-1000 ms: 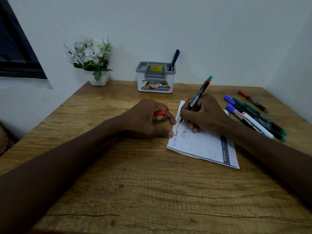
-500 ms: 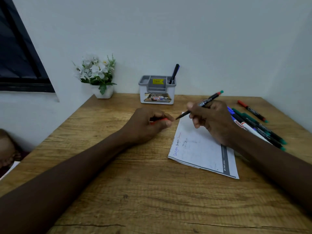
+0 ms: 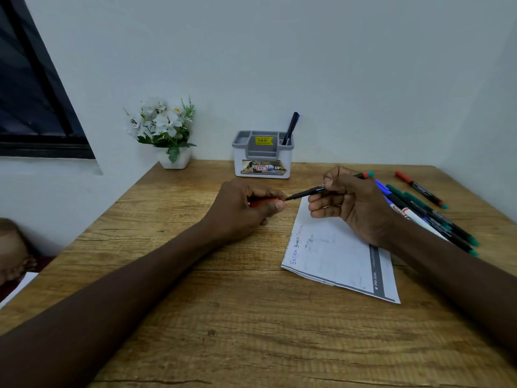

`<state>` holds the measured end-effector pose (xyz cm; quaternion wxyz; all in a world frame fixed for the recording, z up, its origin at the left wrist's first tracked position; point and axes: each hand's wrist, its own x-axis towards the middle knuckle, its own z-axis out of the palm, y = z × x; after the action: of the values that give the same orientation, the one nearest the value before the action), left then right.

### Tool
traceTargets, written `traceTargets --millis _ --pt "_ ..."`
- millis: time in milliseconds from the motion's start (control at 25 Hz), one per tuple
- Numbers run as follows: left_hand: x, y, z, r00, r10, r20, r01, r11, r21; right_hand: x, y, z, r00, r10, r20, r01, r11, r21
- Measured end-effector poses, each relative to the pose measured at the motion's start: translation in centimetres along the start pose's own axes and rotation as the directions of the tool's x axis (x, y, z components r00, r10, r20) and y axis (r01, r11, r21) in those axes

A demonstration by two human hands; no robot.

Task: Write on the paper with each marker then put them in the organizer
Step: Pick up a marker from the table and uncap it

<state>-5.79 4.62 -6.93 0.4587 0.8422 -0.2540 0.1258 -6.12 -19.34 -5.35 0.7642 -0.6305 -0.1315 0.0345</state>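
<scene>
Marker (image 3: 307,192) near-level, tip leftward toward red cap (image 3: 263,202)

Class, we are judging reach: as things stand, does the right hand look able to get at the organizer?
Probably yes. The organizer stands beyond and left of the right hand, with only bare table between them. That hand holds a marker, though, so it is not free to grip.

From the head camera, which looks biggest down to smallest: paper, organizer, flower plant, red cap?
paper: largest.
flower plant and organizer: look about alike; I won't rank them.
red cap: smallest, mostly hidden in the left hand.
</scene>
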Motion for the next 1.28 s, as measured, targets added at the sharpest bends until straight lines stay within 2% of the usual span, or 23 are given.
traceTargets --millis 120,240,400,520,560,600,680,720,760,800,840,920,1000,1120,1200,1280 --pt "-0.2 0.2 0.1 0.999 0.041 0.011 -0.042 0.998 0.038 -0.3 0.2 -0.3 0.998 -0.022 0.065 0.031 0.990 -0.136" --pt "-0.2 0.5 0.0 1.000 -0.010 -0.013 0.010 1.000 -0.025 -0.4 0.7 0.0 0.986 -0.045 0.158 0.097 0.934 -0.344" --pt "-0.2 1.0 0.0 0.993 -0.046 -0.104 0.034 0.994 -0.108 0.0 0.9 0.6 0.960 -0.149 0.238 0.243 0.863 -0.442" --pt "-0.3 1.3 0.5 0.994 -0.019 -0.110 0.007 0.994 -0.107 -0.2 0.6 0.6 0.956 -0.134 0.262 0.252 0.830 -0.497" --pt "-0.2 1.2 0.5 0.992 -0.019 -0.124 0.003 0.991 -0.132 -0.1 0.3 0.6 0.947 -0.145 0.286 0.286 0.785 -0.549" --pt "-0.1 1.2 0.5 0.989 -0.012 -0.145 -0.011 0.988 -0.152 0.1 0.1 0.6 0.926 -0.187 0.328 0.361 0.691 -0.627" --pt "0.1 1.1 0.3 0.983 0.006 -0.183 -0.038 0.984 -0.172 1.0 -0.2 0.7 0.859 -0.260 0.441 0.511 0.387 -0.767" --pt "0.1 1.0 0.1 0.982 -0.011 -0.187 -0.027 0.980 -0.199 1.5 -0.3 0.7 0.843 -0.254 0.474 0.530 0.249 -0.810" --pt "0.1 0.9 -0.1 0.982 -0.043 -0.187 -0.002 0.972 -0.235 1.8 -0.4 0.5 0.843 -0.241 0.481 0.524 0.159 -0.837" --pt "0.1 0.7 -0.2 0.979 -0.071 -0.191 0.023 0.969 -0.246 2.2 -0.5 0.2 0.849 -0.241 0.471 0.509 0.128 -0.852" --pt "0.2 0.6 -0.3 0.976 -0.084 -0.203 0.038 0.974 -0.221 2.4 -0.6 -0.2 0.859 -0.253 0.445 0.489 0.150 -0.859" --pt "0.2 0.2 -0.2 0.981 -0.061 -0.185 0.043 0.994 -0.099 3.0 -1.3 -0.9 0.897 -0.294 0.330 0.414 0.296 -0.861" --pt "0.1 0.3 0.3 0.999 -0.006 -0.032 0.007 0.999 0.041 3.7 -2.3 -1.4 0.911 -0.368 0.185 0.344 0.432 -0.834" --pt "-0.2 0.3 1.1 0.956 0.010 0.293 -0.086 0.965 0.247 5.8 -3.8 -1.3 0.843 -0.537 0.035 0.359 0.513 -0.780" --pt "-0.2 0.1 1.2 0.929 0.034 0.370 -0.136 0.957 0.255 8.1 -4.5 -0.6 0.772 -0.635 -0.018 0.420 0.532 -0.735" --pt "-0.2 -0.1 1.0 0.926 0.037 0.375 -0.132 0.964 0.230 10.9 -4.8 0.7 0.732 -0.680 -0.045 0.462 0.544 -0.701"
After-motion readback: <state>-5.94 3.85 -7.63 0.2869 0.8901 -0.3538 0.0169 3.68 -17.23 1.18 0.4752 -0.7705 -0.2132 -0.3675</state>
